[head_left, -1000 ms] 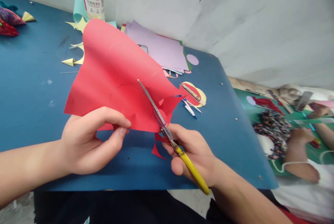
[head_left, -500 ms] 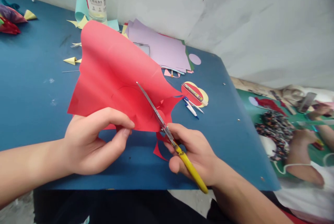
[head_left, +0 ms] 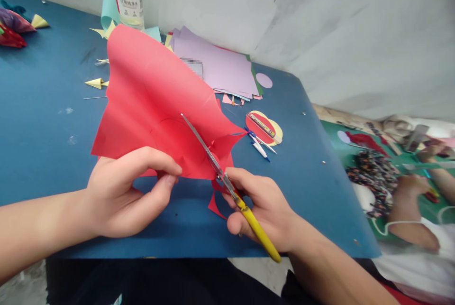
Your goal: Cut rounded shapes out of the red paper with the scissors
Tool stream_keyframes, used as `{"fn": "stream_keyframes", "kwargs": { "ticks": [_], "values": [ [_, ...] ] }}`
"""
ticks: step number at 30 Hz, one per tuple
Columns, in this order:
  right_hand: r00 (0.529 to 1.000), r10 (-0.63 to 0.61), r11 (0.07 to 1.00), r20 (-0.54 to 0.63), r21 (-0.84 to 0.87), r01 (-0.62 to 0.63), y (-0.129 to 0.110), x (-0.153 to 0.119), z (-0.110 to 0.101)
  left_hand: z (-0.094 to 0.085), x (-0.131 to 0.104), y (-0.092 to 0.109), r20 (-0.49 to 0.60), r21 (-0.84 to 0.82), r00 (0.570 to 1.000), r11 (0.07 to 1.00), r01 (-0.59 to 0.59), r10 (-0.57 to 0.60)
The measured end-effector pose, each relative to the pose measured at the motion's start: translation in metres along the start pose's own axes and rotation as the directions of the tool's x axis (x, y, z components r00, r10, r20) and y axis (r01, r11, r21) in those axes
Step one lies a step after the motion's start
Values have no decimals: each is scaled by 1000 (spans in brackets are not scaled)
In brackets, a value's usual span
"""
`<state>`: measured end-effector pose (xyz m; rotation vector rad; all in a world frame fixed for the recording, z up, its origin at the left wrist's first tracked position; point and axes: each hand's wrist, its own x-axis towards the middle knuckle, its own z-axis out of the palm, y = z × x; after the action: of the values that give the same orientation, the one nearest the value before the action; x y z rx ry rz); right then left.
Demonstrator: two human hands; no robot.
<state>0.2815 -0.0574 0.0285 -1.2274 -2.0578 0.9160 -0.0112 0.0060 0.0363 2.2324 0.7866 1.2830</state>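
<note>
A large sheet of red paper (head_left: 159, 91), curved and creased, is raised over the blue table. My left hand (head_left: 133, 191) pinches its lower edge between thumb and fingers. At the sheet's lower right, my right hand (head_left: 261, 207) is closed on scissors (head_left: 250, 217) with yellow handles. One long blade lies over the front of the paper and points up and left; the other blade is mostly hidden. Faint curved lines show on the sheet. A thin red offcut (head_left: 216, 206) hangs below the paper beside my right fingers.
Behind the sheet are a clear bottle (head_left: 128, 1) and stacked purple paper (head_left: 220, 63). A red and yellow paper piece (head_left: 261, 124) and pens (head_left: 260, 147) lie right. Yellow scraps (head_left: 95, 83) lie left. Another person's arm (head_left: 408, 210) rests at a green table (head_left: 330, 132).
The scissors and my right hand have shifted slightly left, and the paper around the blades has bent a little. My left hand keeps its pinch almost in place.
</note>
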Motion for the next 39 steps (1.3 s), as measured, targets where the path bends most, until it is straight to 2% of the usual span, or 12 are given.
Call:
{"fn": "stream_keyframes", "kwargs": {
  "ticks": [10, 16, 24, 28, 33, 39],
  "values": [
    [1000, -19, 1000, 15, -24, 19, -1, 3, 0, 2, 0, 0, 9, 25, 1000, 1000, 7, -7],
    [998, 40, 999, 39, 1, -40, -3, 5, 0, 1, 0, -1, 52, 6, 999, 1000, -14, 13],
    [984, 126, 992, 128, -22, -124, -8, 9, -1, 0, 7, -1, 80, -78, 994, 995, -63, 69],
    [971, 169, 986, 171, -41, -165, -9, 10, 0, 1, 6, 0, 54, -66, 995, 994, -85, 89],
    [975, 110, 991, 191, 61, -123, -5, 8, -1, 3, -3, 1, 3, -72, 999, 997, -41, 41],
    [986, 114, 972, 118, 193, -136, 2, 1, -1, 2, -5, 1, -6, -83, 1000, 996, -22, 21]
  ]
}}
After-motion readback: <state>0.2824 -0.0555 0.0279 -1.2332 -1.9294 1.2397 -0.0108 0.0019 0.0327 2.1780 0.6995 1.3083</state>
